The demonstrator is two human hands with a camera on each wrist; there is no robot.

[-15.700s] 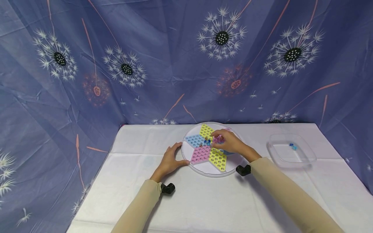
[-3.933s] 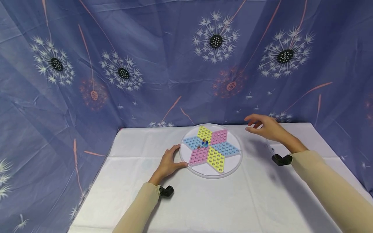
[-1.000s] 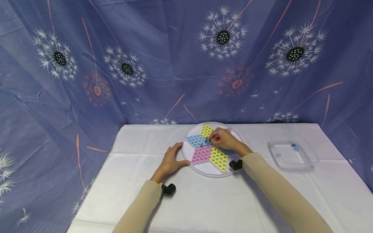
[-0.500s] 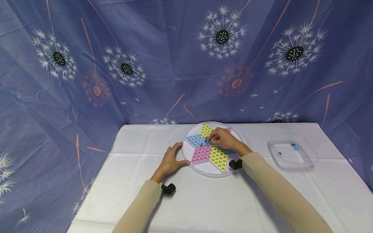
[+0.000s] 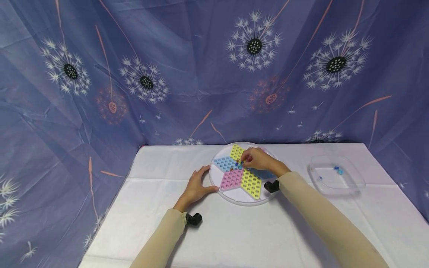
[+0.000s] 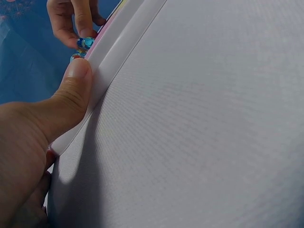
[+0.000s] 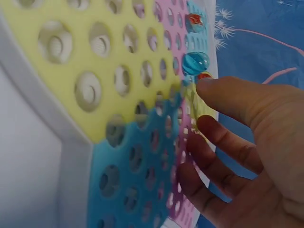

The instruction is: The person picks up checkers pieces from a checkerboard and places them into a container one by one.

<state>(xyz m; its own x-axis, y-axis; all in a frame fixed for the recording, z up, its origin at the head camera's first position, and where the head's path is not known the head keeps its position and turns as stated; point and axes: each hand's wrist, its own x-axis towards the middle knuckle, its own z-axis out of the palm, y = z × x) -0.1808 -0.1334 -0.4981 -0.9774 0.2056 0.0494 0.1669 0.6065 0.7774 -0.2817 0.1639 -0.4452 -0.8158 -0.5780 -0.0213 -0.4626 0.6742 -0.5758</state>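
A round white Chinese checkers board [image 5: 231, 195] bears a six-pointed star of yellow, pink and blue perforated plates. My left hand [image 5: 193, 188] rests against its left edge, thumb [image 6: 78, 78] on the rim and fingers spread along it. Over the board's centre, my right hand [image 5: 259, 159] has thumb and index tips at a dark blue marble [image 6: 80, 42], which shows between them in the left wrist view. A light blue marble [image 7: 194, 63] sits just beside these fingertips. Orange-swirled marbles [image 5: 231, 169] and another blue one lie close by on the board.
A clear plastic box [image 5: 358, 184] stands to the right of the board, with a few blue marbles [image 5: 340, 171] inside. White cloth [image 5: 234, 238] covers the table. A blue curtain with dandelion prints [image 5: 197, 70] hangs behind and along both sides.
Since about four seconds ago, my right hand has come left from the box side to the board's centre. One more marble shows in the box than in the oldest frame. Left hand unchanged.
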